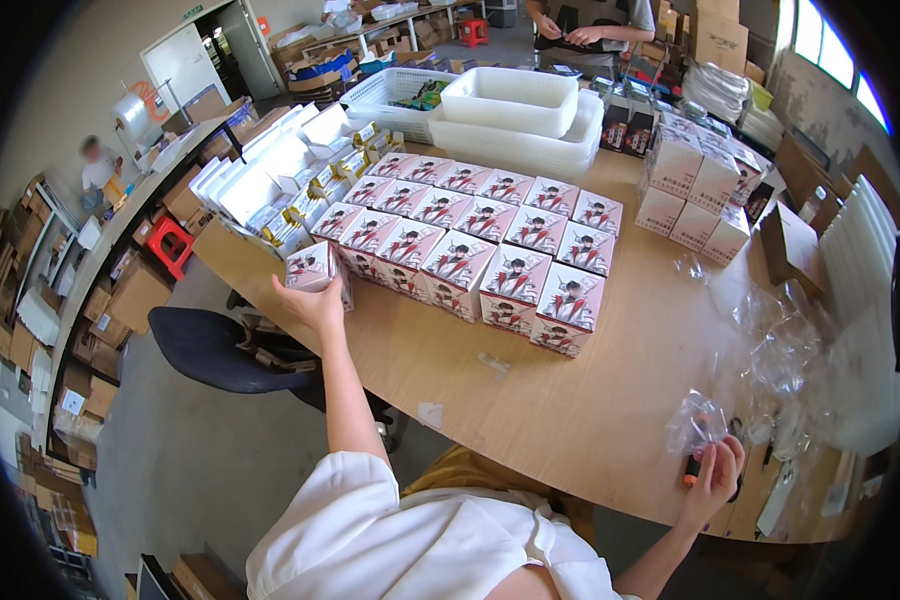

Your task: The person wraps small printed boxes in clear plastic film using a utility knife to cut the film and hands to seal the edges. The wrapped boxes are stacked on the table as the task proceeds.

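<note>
With the arm stretched out to the left, my left hand (314, 303) grips a small pink-and-white printed box (308, 264) at the near left corner of a block of boxes. That block of matching boxes (458, 262) stands in tight rows on the table, each top printed with a dark-haired figure in white and red. Off to the right, my right hand (715, 474) pinches a crumpled clear plastic bag (697, 424) just over the tabletop. Below those fingers lies a tool with an orange end (691, 471), partly hidden.
Behind the boxes stand nested white plastic bins (515, 140) and a basket (395, 92). More boxes (692, 185) are stacked at the right, near loose clear wrapping (780, 345). A dark chair (225, 350) stands against the table's left side. A person (590, 30) works opposite.
</note>
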Demonstrator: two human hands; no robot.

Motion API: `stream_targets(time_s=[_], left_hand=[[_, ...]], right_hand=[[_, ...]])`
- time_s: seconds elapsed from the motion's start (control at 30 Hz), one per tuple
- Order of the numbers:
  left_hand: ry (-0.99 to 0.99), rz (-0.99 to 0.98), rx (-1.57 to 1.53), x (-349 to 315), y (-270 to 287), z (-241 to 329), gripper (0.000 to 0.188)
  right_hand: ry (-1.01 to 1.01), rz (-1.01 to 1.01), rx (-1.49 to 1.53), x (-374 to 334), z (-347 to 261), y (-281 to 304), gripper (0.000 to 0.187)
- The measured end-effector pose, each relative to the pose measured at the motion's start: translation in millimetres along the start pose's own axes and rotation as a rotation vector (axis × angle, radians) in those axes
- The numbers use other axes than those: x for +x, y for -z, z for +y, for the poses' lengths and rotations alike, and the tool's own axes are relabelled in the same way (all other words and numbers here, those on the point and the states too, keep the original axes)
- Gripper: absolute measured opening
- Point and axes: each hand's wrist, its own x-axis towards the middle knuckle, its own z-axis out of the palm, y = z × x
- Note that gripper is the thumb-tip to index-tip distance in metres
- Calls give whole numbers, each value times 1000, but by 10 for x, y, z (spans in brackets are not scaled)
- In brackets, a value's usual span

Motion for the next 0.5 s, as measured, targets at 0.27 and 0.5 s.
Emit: stream_targets(time_s=[0.27, 0.5], left_hand=[[-249, -64, 316, -243, 105, 6, 92], [-338, -206, 119, -157, 8, 33, 52]], right_hand=[[-82, 27, 112, 25, -5, -192, 8], [-164, -93, 67, 75, -416, -288, 10]])
